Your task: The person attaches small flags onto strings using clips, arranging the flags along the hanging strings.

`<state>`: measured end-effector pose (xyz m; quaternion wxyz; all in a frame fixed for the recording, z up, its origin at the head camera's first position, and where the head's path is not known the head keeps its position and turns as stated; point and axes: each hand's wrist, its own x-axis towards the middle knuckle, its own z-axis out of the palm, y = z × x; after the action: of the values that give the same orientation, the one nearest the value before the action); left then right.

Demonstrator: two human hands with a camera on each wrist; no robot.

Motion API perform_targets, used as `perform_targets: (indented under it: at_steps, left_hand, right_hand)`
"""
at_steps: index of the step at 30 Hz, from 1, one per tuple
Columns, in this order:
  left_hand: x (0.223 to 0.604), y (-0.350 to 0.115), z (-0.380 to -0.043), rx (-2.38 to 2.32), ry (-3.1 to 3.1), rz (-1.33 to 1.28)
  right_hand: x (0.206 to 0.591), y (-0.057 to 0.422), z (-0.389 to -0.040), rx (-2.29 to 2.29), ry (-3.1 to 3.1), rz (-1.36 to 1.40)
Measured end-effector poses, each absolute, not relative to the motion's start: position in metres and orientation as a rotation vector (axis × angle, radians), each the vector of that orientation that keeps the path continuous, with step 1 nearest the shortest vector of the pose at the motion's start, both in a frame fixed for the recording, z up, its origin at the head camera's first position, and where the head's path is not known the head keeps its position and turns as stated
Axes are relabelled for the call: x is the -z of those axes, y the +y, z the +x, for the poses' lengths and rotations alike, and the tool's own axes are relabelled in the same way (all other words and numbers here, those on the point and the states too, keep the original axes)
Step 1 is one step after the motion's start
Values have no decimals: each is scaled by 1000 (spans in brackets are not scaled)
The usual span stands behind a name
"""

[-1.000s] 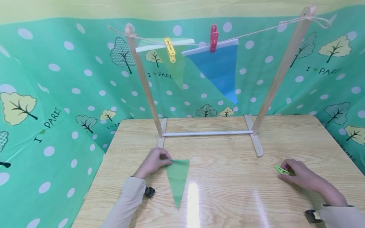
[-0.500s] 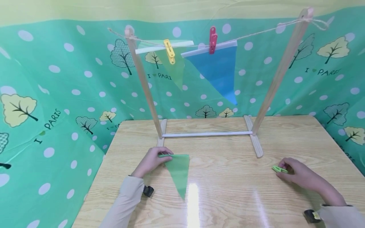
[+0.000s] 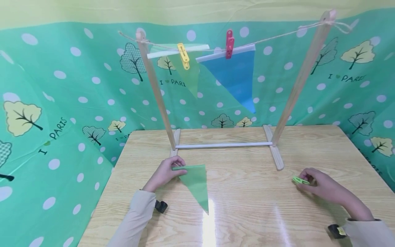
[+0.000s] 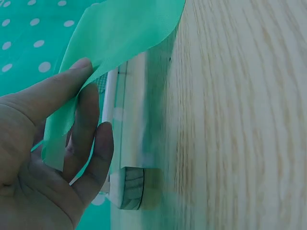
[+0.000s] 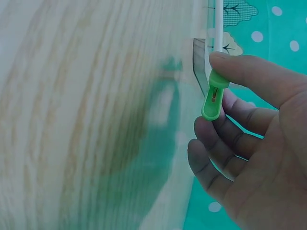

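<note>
My left hand (image 3: 165,174) pinches a green triangular pennant (image 3: 197,185) by its top edge, near one corner. In the left wrist view the pennant (image 4: 120,33) passes between thumb and fingers, its cloth spreading away from the hand. Over on the right of the table, my right hand (image 3: 321,185) holds a small green clothespin (image 3: 300,180) between thumb and fingers. The right wrist view shows this clothespin (image 5: 214,98) end-on under the thumb. Behind the hands, a yellow clothespin (image 3: 183,56) holds a pale green pennant (image 3: 189,75) on a string, and a red clothespin (image 3: 229,44) holds a blue pennant (image 3: 237,75).
A wooden post (image 3: 157,92) on the left and another post (image 3: 303,80) on the right carry the sagging string (image 3: 277,35). A white rod (image 3: 223,145) joins their feet low across the table (image 3: 247,192). Dotted green cloth (image 3: 92,68) hangs behind and at the sides.
The left hand's green pennant has risen slightly, and its tip has swung to the right. My right hand has shifted a little left and away from me with the green clothespin.
</note>
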<state>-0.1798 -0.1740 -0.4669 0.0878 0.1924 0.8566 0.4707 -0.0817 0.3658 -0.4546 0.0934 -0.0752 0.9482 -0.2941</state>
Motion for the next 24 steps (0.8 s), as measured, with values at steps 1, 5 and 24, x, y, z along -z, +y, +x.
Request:
perform_targets:
  at_steps: [1,5,24]
  left_hand:
    - [466,-174,-180,-1402,2556,564]
    - [462,-172,-180,-1397,2578,527]
    - [447,-167,-186,-1483,2615,461]
  right_hand:
    - [454,365,-82,871,2816,-223]
    - [450,364,-82,890,2869,-266]
    - [441,355,-85,1001,2998,-341]
